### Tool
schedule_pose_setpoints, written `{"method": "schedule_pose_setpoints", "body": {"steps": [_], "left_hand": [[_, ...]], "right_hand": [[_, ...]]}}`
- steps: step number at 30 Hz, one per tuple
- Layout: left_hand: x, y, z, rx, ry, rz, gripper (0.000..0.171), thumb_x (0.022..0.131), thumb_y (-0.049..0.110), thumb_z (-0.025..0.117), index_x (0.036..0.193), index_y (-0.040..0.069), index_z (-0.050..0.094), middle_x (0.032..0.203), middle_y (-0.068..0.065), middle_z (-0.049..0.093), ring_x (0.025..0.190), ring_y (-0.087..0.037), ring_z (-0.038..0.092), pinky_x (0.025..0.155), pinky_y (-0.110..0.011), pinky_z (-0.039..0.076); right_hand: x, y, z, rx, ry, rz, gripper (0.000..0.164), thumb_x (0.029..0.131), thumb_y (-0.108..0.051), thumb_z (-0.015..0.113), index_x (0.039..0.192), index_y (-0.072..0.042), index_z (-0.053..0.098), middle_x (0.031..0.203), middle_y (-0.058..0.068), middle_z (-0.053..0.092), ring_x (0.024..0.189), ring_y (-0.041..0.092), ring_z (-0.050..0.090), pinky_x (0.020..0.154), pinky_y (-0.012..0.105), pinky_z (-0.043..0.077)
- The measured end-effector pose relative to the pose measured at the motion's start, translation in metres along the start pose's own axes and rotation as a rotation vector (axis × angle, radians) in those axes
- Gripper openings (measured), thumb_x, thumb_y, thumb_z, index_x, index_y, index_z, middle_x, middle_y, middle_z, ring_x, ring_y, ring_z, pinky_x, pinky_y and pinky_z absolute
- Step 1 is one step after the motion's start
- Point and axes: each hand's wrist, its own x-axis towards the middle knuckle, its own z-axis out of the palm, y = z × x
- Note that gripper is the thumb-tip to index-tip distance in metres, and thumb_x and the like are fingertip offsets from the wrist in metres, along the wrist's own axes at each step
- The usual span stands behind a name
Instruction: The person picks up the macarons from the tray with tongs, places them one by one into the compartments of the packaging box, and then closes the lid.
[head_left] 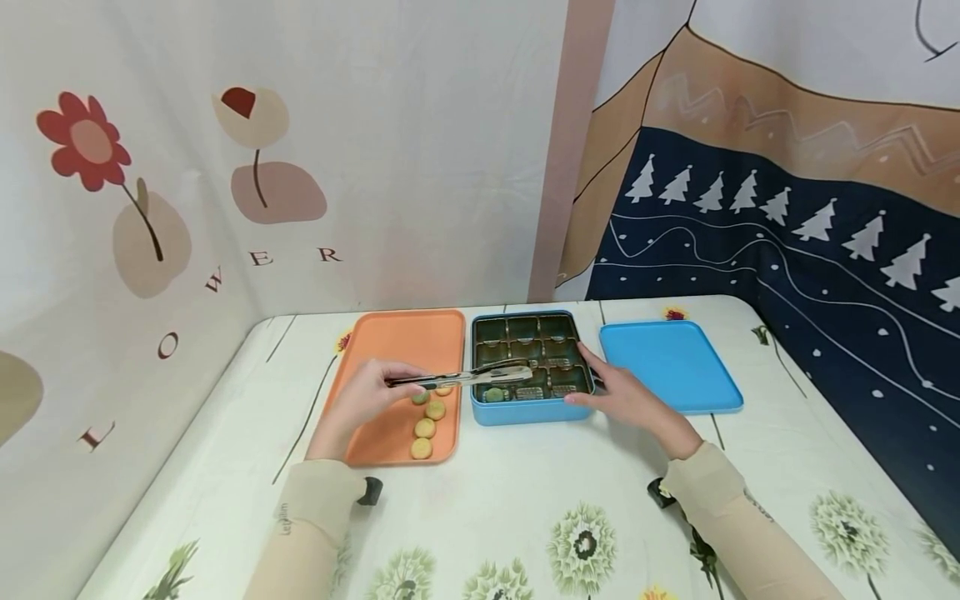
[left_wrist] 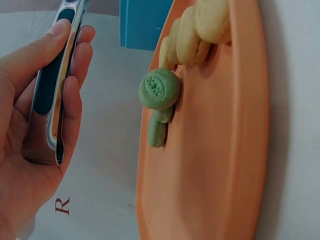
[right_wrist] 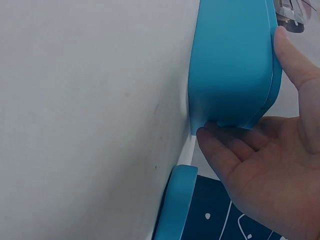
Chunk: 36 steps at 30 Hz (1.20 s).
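1. At far left, over an orange tray (head_left: 390, 342), grips metal tongs (head_left: 472, 377) in the left hand (head_left: 367, 400), with thumb and fingers pinched round the dark-panelled handle (left_wrist: 47, 85).
2. Along the tray's right side, shows four yellow biscuits (head_left: 425, 428) in a row and, in the left wrist view, three green biscuits (left_wrist: 160, 89) bunched together, partly hidden by the hand from above.
3. In the middle, reaches with the tong tips (head_left: 517, 374) over a blue box (head_left: 532, 411), divided into nine compartments (head_left: 523, 329); cannot make out any load between the tips.
4. In the front-left compartment, contains one green biscuit (head_left: 493, 395); elsewhere in the box, shows no other, though partly screened by the tongs.
5. At the box's front right corner, holds on with the right hand (head_left: 630, 396), with thumb on the rim and fingers against the side wall.
6. At far right, includes a blue lid (head_left: 675, 367) flat on the surface (head_left: 525, 483), apart from the box.
7. Judging by this layout, seems early: lid off, tongs in hand, one compartment filled; seven biscuits left on the tray.
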Motion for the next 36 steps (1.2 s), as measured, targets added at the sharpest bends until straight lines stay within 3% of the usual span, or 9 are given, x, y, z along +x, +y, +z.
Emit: {"method": "schedule_pose_setpoints", "body": {"steps": [6, 17, 28, 36], "left_hand": [[0.0021, 0.0020, 0.0047, -0.031, -0.018, -0.010, 0.024, 0.087, 0.014, 0.077, 0.110, 0.006, 0.077, 0.100, -0.011, 0.077, 0.084, -0.031, 0.071, 0.074, -0.032, 0.055], [0.0036, 0.0052, 0.0098, -0.010, -0.026, -0.021, 0.023, 0.089, 0.014, 0.075, 0.111, 0.007, 0.077, 0.104, -0.011, 0.077, 0.085, -0.030, 0.069, 0.071, -0.028, 0.055], [0.0010, 0.0034, 0.0077, -0.107, -0.024, -0.064, 0.030, 0.088, 0.011, 0.076, 0.117, 0.007, 0.074, 0.107, -0.014, 0.076, 0.088, -0.031, 0.072, 0.078, -0.043, 0.059], [-0.0019, -0.0029, 0.0020, -0.106, -0.002, -0.075, 0.034, 0.086, 0.016, 0.079, 0.119, 0.010, 0.074, 0.110, -0.012, 0.076, 0.088, -0.020, 0.069, 0.076, -0.030, 0.056]], "right_hand": [[-0.0001, 0.0007, 0.0004, 0.005, -0.001, 0.004, 0.101, 0.091, -0.057, 0.065, 0.162, -0.017, 0.004, 0.162, 0.029, 0.020, 0.134, 0.050, 0.046, 0.105, 0.064, 0.040], [-0.0005, -0.0003, 0.0000, -0.003, -0.002, 0.008, 0.103, 0.090, -0.061, 0.064, 0.162, -0.017, 0.005, 0.160, 0.031, 0.022, 0.133, 0.050, 0.047, 0.105, 0.064, 0.040], [-0.0007, -0.0009, -0.0001, -0.007, -0.003, 0.009, 0.102, 0.090, -0.060, 0.064, 0.162, -0.018, 0.004, 0.161, 0.030, 0.022, 0.135, 0.050, 0.044, 0.105, 0.064, 0.040], [-0.0006, -0.0004, -0.0003, 0.005, -0.009, 0.008, 0.102, 0.091, -0.058, 0.064, 0.162, -0.018, 0.004, 0.162, 0.029, 0.020, 0.135, 0.051, 0.044, 0.105, 0.065, 0.040]]}}
